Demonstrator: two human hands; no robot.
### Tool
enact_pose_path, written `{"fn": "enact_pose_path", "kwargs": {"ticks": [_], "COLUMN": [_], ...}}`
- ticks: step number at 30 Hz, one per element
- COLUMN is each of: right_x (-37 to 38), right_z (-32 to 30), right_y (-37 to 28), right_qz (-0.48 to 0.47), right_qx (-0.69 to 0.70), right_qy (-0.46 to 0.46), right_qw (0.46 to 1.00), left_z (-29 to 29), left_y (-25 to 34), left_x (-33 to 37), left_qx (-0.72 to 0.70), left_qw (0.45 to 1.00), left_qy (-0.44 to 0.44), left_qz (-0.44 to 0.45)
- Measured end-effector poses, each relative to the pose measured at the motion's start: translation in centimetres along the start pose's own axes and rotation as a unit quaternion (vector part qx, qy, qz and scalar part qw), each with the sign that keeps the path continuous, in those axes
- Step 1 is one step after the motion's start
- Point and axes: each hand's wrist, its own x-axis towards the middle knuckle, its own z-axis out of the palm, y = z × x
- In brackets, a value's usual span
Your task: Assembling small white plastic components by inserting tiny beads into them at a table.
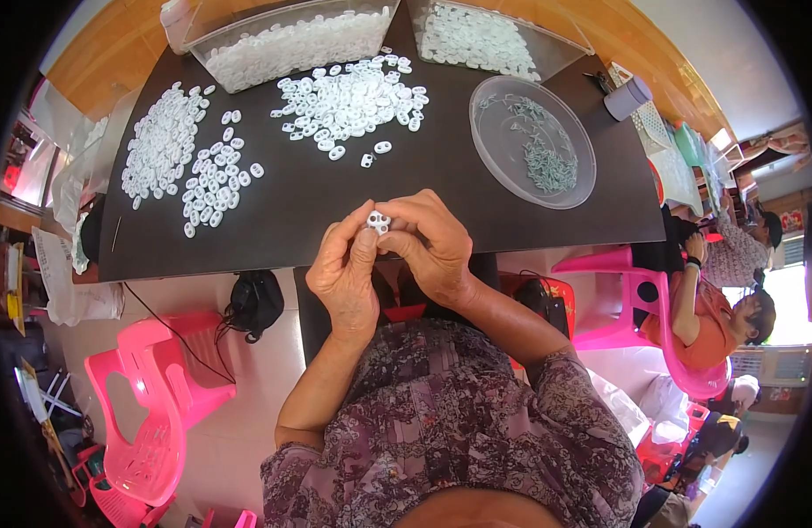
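Observation:
Between the fingertips of both hands, just over the table's near edge, is a small white plastic piece (378, 223) with dark round holes. My left hand (346, 275) pinches it from the left, thumb and forefinger closed. From the other side my right hand (432, 248) grips it, also with thumb and forefinger. Beyond the hands lie a few loose white two-holed oval pieces (383, 147). Behind those spreads a larger heap of white oval pieces (353, 101). To the left are a smaller group (216, 180) and a dense pile (164, 141) of similar pieces.
Two clear bins (291, 48) (481, 40) of white pieces stand at the back of the dark table (291, 211). A round clear tray (494, 163) holds small grey-green parts at right, near a grey-lidded bottle (628, 99). Pink chairs (150, 414) and other people (714, 317) are around.

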Motion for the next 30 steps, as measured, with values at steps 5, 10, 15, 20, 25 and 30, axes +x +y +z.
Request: {"fn": "enact_pose_path", "kwargs": {"ticks": [5,10,15,20,25,30], "right_x": [-0.2,-0.9,-0.7,-0.6,-0.5,-0.5], "right_z": [0.2,0.6,0.5,0.7,0.9,1.1], "right_y": [-0.2,0.3,0.3,0.2,0.6,0.2], "right_qz": [0.024,0.061,0.047,0.017,0.023,0.077], "right_qx": [0.010,0.068,0.060,0.025,0.017,0.074], "right_qy": [0.000,0.013,0.014,0.017,0.009,0.015], "right_qw": [1.000,0.996,0.997,0.999,1.000,0.994], "left_z": [0.1,-0.1,-0.2,-0.1,-0.3,-0.2], "left_y": [0.1,0.1,0.0,-0.1,-0.5,0.3], "left_x": [-0.1,0.0,-0.2,-0.2,0.3,0.7], "left_qx": [-0.019,-0.043,-0.025,0.001,-0.019,-0.006], "left_qw": [1.000,0.999,1.000,1.000,1.000,1.000], "left_qy": [0.010,0.008,-0.003,0.008,0.002,0.003], "left_qz": [-0.004,-0.022,-0.017,-0.009,-0.018,-0.022]}}
